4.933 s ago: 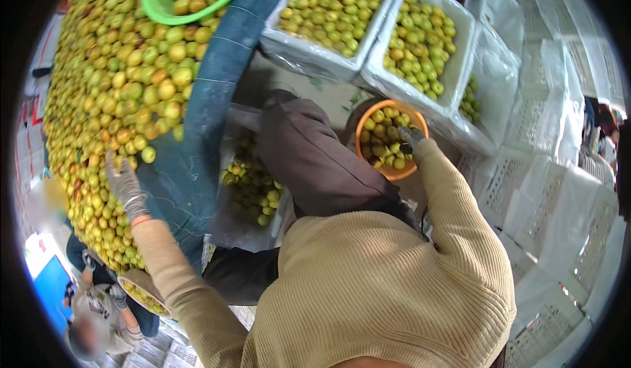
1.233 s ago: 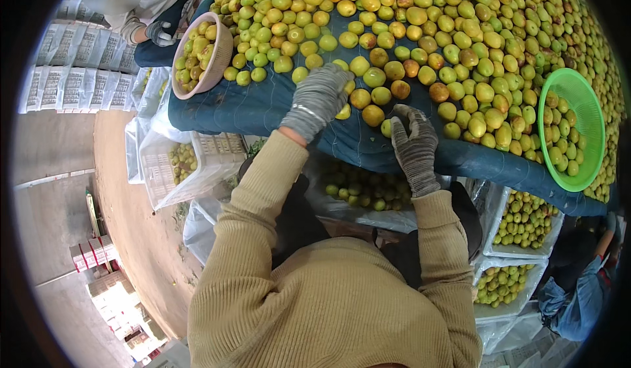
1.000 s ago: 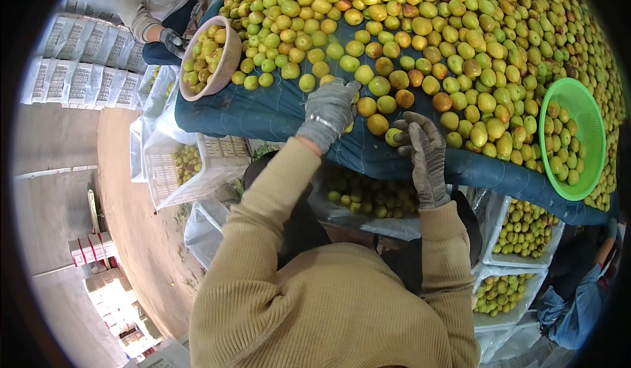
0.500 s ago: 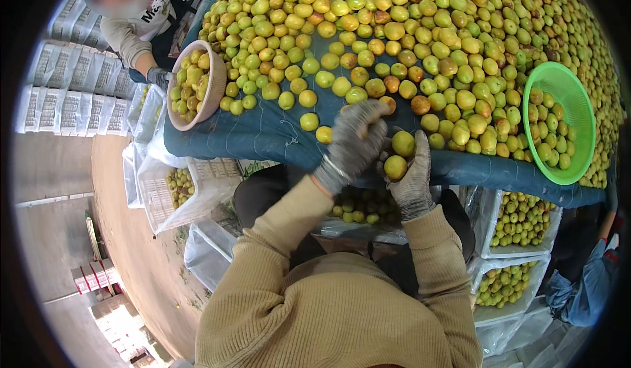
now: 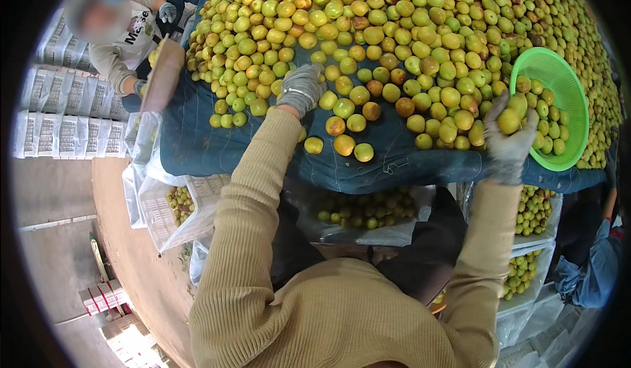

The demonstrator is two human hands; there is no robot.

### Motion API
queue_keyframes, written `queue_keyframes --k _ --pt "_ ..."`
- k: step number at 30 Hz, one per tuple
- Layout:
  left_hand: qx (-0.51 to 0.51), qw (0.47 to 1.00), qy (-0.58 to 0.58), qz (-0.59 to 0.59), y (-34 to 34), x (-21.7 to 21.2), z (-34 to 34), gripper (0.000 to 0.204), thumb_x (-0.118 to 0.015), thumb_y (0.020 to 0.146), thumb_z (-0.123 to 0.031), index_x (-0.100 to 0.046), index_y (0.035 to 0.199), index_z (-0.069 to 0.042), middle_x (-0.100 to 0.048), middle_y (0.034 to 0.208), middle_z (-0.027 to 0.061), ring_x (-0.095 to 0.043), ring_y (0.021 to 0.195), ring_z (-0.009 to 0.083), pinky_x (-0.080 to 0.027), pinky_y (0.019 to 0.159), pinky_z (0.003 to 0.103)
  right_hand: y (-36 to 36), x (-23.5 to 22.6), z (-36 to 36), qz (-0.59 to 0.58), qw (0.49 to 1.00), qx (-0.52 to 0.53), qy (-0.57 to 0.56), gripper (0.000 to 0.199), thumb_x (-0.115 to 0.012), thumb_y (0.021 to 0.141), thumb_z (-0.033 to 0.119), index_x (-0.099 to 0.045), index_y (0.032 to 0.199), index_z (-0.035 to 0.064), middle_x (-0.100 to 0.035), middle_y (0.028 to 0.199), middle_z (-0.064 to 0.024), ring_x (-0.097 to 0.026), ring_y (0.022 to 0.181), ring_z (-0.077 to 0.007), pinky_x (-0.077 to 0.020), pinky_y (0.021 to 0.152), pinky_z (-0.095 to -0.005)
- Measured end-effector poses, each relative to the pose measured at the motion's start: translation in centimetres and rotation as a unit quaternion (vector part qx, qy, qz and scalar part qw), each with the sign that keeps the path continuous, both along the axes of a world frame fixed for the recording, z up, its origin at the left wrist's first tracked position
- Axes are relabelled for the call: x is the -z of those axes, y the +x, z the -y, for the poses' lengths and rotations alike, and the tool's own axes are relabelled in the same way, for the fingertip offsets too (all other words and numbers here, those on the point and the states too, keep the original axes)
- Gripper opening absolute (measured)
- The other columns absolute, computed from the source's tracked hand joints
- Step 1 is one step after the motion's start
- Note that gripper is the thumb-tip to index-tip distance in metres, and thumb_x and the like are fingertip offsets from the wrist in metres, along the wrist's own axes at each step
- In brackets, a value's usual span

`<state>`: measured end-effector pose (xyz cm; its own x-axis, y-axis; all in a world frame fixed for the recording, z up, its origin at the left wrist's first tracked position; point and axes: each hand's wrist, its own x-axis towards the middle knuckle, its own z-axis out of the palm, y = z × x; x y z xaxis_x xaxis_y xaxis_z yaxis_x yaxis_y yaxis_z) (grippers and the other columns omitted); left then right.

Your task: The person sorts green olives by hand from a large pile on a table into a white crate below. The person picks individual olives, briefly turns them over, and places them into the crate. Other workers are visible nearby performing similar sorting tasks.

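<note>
The right hand (image 5: 507, 136), in a grey glove, is closed around a yellow-green fruit (image 5: 509, 121), holding it just beside the near rim of the green bowl (image 5: 570, 84). The bowl lies tilted on the fruit heap and already carries a number of small fruits. Further out from this hand, below the table edge, stand white crates (image 5: 536, 213) filled with more fruit.

The left hand (image 5: 299, 89), also gloved in grey, rests palm down on the fruit pile (image 5: 368, 32); its fingers curl over the fruits, but whether it grips one I cannot tell. Just beside it, toward the person, a few loose fruits (image 5: 345, 144) lie apart on the dark blue cloth (image 5: 197, 147) covering the table. Beyond the hand the heap spreads thick across the whole table.

Farther to the left of that hand, another person's gloved hand (image 5: 141, 86) holds a tan bowl (image 5: 162, 73) at the table's corner, with stacked white boxes (image 5: 59, 111) behind.
</note>
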<state>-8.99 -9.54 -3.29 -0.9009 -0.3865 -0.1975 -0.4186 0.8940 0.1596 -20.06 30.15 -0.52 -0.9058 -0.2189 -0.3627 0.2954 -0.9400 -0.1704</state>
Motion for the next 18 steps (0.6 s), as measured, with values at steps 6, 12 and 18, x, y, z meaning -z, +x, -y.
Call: queue_keyframes --k 6,12,18 --pt "-0.123 0.963 0.175 -0.165 0.6 0.7 0.5 0.035 -0.067 0.083 -0.032 -0.061 0.107 -0.008 -0.066 0.093 0.0147 -0.063 0.087 0.0297 -0.049 0.08 0.04 -10.6 -2.8 -8.0 -0.062 0.986 0.149 0.048 0.061 -0.044 0.096 0.038 -0.029 0.137 -0.0045 -0.038 0.135 -0.0267 -0.042 0.125 -0.0396 -0.0448 0.099 -0.0524" --pt "-0.039 0.954 0.206 -0.216 -3.7 -1.7 -1.0 0.029 -0.06 0.084 -0.025 -0.066 0.107 -0.01 -0.067 0.099 0.0158 -0.063 0.09 0.0275 -0.049 0.082 0.037 -7.5 -1.4 -6.5 -0.094 0.987 0.12 -0.045 0.071 -0.045 0.095 0.043 -0.02 0.143 -0.0034 -0.026 0.145 -0.0299 -0.031 0.134 -0.0416 -0.0342 0.108 -0.0502" --pt "0.141 0.983 -0.114 0.04 -9.8 -0.4 -4.0 0.033 -0.062 0.084 -0.023 -0.063 0.115 -0.011 -0.067 0.102 0.0166 -0.064 0.095 0.0328 -0.052 0.078 0.042 1.0 -1.6 3.2 -0.146 0.977 -0.022 0.156 0.041 -0.051 0.095 0.031 -0.045 0.122 0.0002 -0.053 0.125 -0.0208 -0.055 0.112 -0.033 -0.0495 0.094 -0.0398"
